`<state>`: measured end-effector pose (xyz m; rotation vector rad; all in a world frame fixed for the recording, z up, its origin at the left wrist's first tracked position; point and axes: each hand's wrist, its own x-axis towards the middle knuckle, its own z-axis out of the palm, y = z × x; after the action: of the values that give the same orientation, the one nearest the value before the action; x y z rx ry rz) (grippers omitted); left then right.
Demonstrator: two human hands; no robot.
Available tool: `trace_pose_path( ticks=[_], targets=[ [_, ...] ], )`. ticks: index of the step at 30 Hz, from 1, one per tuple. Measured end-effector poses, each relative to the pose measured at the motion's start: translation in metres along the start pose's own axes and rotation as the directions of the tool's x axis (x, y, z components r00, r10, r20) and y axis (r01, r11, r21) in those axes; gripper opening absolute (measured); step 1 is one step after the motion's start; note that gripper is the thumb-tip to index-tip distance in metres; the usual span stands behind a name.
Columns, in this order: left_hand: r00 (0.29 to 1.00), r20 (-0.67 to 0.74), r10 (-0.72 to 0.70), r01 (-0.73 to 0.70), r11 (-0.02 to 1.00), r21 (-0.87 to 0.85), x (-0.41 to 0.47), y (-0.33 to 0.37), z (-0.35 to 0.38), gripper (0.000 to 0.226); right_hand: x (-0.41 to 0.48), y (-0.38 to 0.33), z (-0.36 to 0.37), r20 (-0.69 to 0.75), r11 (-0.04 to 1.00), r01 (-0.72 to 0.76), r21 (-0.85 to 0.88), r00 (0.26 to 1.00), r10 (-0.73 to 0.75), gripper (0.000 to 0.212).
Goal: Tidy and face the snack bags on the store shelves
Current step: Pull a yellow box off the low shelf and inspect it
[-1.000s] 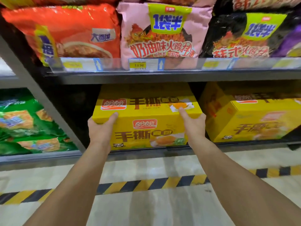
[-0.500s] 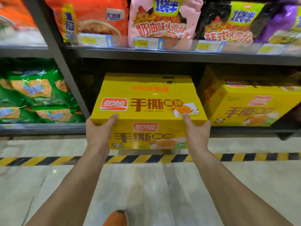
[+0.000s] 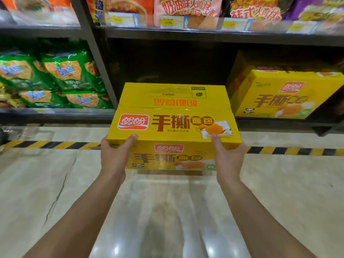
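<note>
The left hand [image 3: 114,157] and the right hand [image 3: 229,157] hold a yellow box [image 3: 173,108] by its near edge, one hand at each front corner. Each thumb lies flat on the top face: the left one just below the red logo, the right one touching the printed bread picture. The other fingers go under the box and are hidden, so the fingers of both hands are clamped on the box from above and below. The box sits between the two hands, with its printed front face toward the person and its length running away from the fingers, toward the dark gap of the bottom shelf [image 3: 275,122]. Its near part hangs over the floor [image 3: 55,183], above the yellow-black stripe [image 3: 55,145]; whether its far end rests on the shelf I cannot tell. Beyond the right fingers and further to the right, a second box [image 3: 279,95] stands on the shelf, well apart from that hand. Beyond the left fingers and to the left, green bags [image 3: 65,75] lie stacked in the next bay, behind a grey post [image 3: 93,53]. Above and beyond both hands, a pink bag [image 3: 188,10] and an orange bag [image 3: 126,6] stand behind blurred price tags [image 3: 167,22].
</note>
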<state>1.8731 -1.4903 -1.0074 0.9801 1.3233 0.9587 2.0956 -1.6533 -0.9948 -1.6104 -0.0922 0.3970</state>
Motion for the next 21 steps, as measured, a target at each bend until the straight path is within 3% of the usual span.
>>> trace_pose_path(
  ticks=[5,10,16,21],
  targets=[
    [0.999,0.017,-0.034,0.033,0.998,0.060,-0.009,-0.045,-0.031,0.075,-0.024,0.037,-0.011,-0.029,1.000,-0.011,-0.021,1.000,0.011,0.062],
    [0.997,0.039,-0.068,0.066,0.996,0.059,-0.013,-0.081,-0.055,0.071,-0.043,0.078,-0.016,-0.069,0.997,-0.012,-0.071,0.998,0.007,0.062],
    [0.991,0.097,-0.094,0.085,0.991,0.100,-0.018,-0.088,-0.069,0.072,-0.069,0.101,-0.028,-0.102,0.994,-0.072,-0.080,0.993,0.064,0.067],
    [0.987,0.122,-0.103,0.096,0.994,0.055,-0.018,-0.094,-0.073,0.076,-0.075,0.107,-0.028,-0.054,0.985,-0.015,-0.174,0.999,0.005,0.069]
  ],
)
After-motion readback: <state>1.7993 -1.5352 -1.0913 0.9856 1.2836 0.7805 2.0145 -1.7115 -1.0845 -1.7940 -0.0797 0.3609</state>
